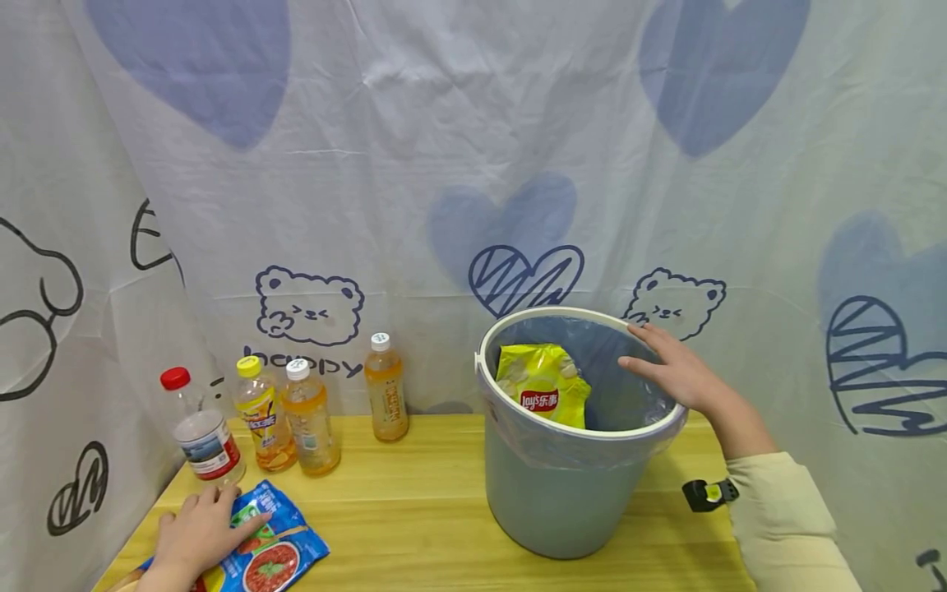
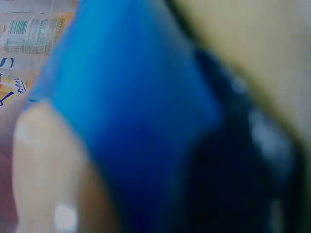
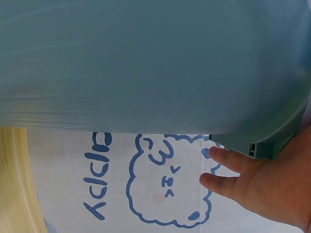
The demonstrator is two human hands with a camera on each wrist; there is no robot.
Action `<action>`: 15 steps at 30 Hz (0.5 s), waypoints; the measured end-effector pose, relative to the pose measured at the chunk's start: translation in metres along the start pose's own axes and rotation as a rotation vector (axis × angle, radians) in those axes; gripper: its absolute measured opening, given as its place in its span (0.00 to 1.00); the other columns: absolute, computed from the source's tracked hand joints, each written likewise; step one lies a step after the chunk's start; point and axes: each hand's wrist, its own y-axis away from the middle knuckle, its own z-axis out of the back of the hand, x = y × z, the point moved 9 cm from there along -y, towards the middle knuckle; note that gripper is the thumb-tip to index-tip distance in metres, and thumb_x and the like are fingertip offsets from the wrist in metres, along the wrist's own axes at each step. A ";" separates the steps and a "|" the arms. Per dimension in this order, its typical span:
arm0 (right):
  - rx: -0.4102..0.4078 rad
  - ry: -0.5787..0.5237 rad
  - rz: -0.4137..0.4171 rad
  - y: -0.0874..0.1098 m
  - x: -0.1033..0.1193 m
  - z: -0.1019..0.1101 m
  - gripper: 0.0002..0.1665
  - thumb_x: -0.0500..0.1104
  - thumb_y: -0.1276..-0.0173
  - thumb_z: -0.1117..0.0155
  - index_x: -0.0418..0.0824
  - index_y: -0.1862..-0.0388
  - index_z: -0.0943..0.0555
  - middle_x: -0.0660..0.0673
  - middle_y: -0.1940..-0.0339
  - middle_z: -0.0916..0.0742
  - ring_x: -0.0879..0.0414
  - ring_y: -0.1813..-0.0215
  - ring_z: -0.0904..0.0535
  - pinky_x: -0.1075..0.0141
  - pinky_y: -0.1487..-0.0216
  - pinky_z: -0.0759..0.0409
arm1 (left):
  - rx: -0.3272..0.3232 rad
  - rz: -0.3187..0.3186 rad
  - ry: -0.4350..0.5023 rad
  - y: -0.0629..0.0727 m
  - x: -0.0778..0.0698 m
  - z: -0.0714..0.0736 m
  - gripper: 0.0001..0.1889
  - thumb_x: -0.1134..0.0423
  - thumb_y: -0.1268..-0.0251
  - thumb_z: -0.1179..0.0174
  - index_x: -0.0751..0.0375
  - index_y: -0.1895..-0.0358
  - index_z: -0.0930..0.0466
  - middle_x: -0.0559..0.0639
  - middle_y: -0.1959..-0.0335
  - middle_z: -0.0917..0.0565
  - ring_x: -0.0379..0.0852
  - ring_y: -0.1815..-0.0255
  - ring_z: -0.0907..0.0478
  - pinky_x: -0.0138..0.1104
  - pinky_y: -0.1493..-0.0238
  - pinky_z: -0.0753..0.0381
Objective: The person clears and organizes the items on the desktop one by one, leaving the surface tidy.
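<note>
My left hand [image 1: 196, 530] rests over a blue snack bag [image 1: 284, 534] with red and green pictures, at the table's front left. In the left wrist view the bag [image 2: 131, 107] fills most of the frame, blurred. My right hand [image 1: 669, 370] lies at the right rim of a grey-blue trash bin [image 1: 562, 501] lined with a clear bag; the thumb is on the inner side. In the right wrist view, straight fingers [image 3: 221, 184] extend outside the bin's wall [image 3: 121, 68]. A yellow Lay's chip bag [image 1: 543, 386] leans inside the bin.
Behind my left hand stand a red-capped bottle [image 1: 207, 440], a yellow-capped bottle [image 1: 265, 423] and a white-capped bottle [image 1: 312, 427]. Another white-capped bottle [image 1: 386, 395] stands nearer the bin. A printed curtain [image 1: 414, 205] hangs behind the wooden table [image 1: 414, 510].
</note>
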 end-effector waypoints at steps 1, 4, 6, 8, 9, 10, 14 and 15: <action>0.000 0.002 -0.001 0.000 0.000 0.000 0.48 0.67 0.29 0.52 0.40 0.21 0.48 0.28 0.21 0.50 0.26 0.23 0.56 0.27 0.32 0.54 | 0.006 0.003 -0.001 0.000 0.000 -0.001 0.61 0.15 0.56 0.53 0.74 0.38 0.31 0.79 0.45 0.30 0.74 0.50 0.32 0.71 0.50 0.35; 0.002 0.006 -0.003 0.000 0.000 0.000 0.48 0.67 0.29 0.52 0.41 0.21 0.48 0.28 0.21 0.49 0.26 0.23 0.56 0.27 0.32 0.53 | 0.027 0.012 0.001 0.001 0.000 -0.003 0.61 0.15 0.56 0.53 0.75 0.41 0.29 0.78 0.46 0.29 0.73 0.50 0.32 0.70 0.50 0.34; 0.002 0.009 -0.003 0.000 0.000 0.000 0.49 0.68 0.29 0.52 0.41 0.21 0.48 0.28 0.21 0.49 0.26 0.23 0.56 0.28 0.31 0.53 | 0.033 0.014 0.006 0.001 0.000 -0.004 0.61 0.15 0.57 0.53 0.75 0.41 0.29 0.79 0.46 0.29 0.73 0.50 0.32 0.71 0.50 0.35; 0.003 0.008 -0.003 0.000 0.000 -0.001 0.49 0.68 0.29 0.52 0.41 0.21 0.48 0.28 0.21 0.49 0.26 0.23 0.55 0.28 0.32 0.53 | 0.033 0.007 0.008 0.000 -0.001 -0.004 0.61 0.15 0.57 0.52 0.75 0.41 0.30 0.79 0.45 0.30 0.74 0.49 0.33 0.71 0.49 0.35; 0.003 0.007 -0.002 0.000 0.000 -0.001 0.48 0.67 0.29 0.52 0.41 0.21 0.48 0.28 0.21 0.49 0.26 0.23 0.56 0.28 0.32 0.53 | 0.032 0.003 0.010 0.000 -0.001 -0.004 0.61 0.15 0.57 0.52 0.76 0.41 0.30 0.79 0.45 0.30 0.74 0.49 0.33 0.71 0.49 0.35; 0.003 0.006 -0.001 0.000 0.000 -0.001 0.48 0.67 0.29 0.52 0.41 0.21 0.48 0.28 0.21 0.49 0.26 0.23 0.56 0.28 0.31 0.53 | 0.030 -0.001 0.010 -0.001 -0.002 -0.004 0.61 0.16 0.57 0.51 0.76 0.41 0.30 0.79 0.45 0.30 0.74 0.49 0.33 0.71 0.49 0.35; 0.002 -0.001 0.000 0.000 0.001 0.000 0.48 0.67 0.29 0.52 0.41 0.21 0.49 0.28 0.21 0.49 0.26 0.23 0.56 0.27 0.32 0.53 | 0.013 -0.011 0.008 -0.002 -0.004 -0.002 0.61 0.16 0.57 0.50 0.77 0.41 0.31 0.80 0.45 0.29 0.75 0.48 0.32 0.71 0.49 0.35; 0.000 -0.002 0.000 0.000 0.001 0.000 0.48 0.67 0.29 0.52 0.41 0.21 0.49 0.28 0.21 0.49 0.26 0.23 0.56 0.27 0.32 0.53 | 0.008 -0.012 0.007 -0.002 -0.005 -0.001 0.61 0.16 0.57 0.50 0.77 0.41 0.32 0.79 0.46 0.29 0.75 0.48 0.32 0.71 0.49 0.35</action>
